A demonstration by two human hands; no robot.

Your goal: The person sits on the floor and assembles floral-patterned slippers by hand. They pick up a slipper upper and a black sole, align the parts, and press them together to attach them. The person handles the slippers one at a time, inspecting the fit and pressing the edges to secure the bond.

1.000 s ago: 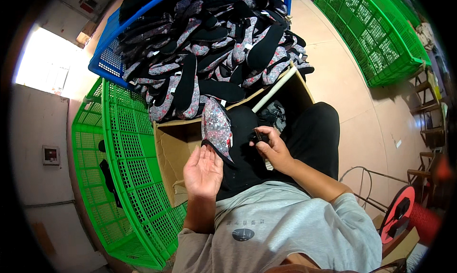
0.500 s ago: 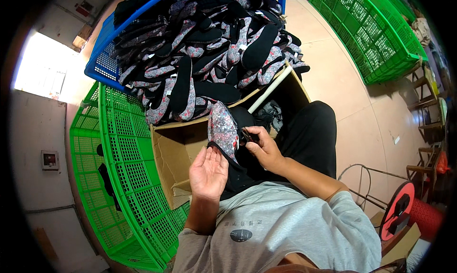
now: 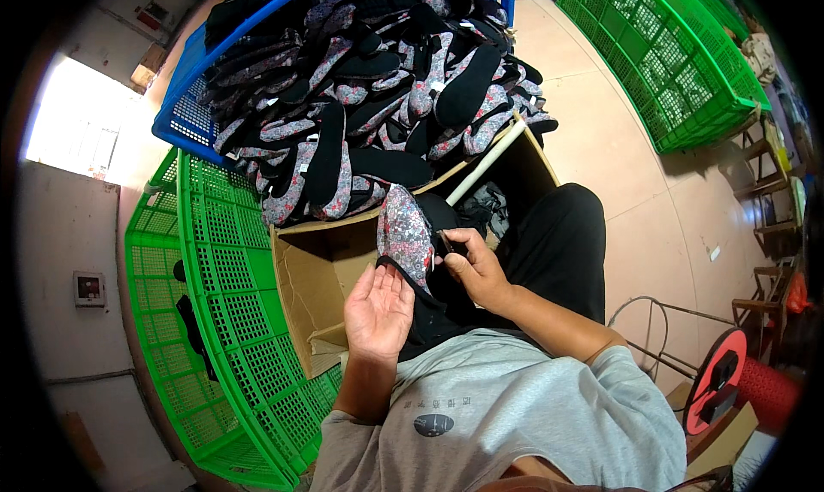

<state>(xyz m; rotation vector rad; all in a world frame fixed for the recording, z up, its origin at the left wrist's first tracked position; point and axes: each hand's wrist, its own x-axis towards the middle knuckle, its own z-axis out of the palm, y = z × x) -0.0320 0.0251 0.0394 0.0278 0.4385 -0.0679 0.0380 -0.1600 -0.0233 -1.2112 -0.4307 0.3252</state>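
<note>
Over my lap, a slipper [image 3: 405, 230] with a grey-and-red flowered upper and black edging stands upright. My left hand [image 3: 378, 310] supports it from the near side, palm up, its fingertips tucked behind the black edge. My right hand [image 3: 477, 269] is closed round a small dark tool, apparently thread snips [image 3: 445, 242], whose tip is at the slipper's right side. The fingers hide most of the tool. Beyond my hands, a heap of similar slippers [image 3: 343, 162] with black soles spills out of a blue crate [image 3: 182, 114].
An open cardboard box [image 3: 300, 307] with a pale bar [image 3: 487, 162] across it stands before my knees. Green crates [image 3: 236, 320] line the left, and another green crate [image 3: 661, 59] is at far right. A red spool [image 3: 719, 380] stands at lower right.
The snips have turned slightly in my right hand against the slipper's side. The slipper and my left hand have shifted slightly right.
</note>
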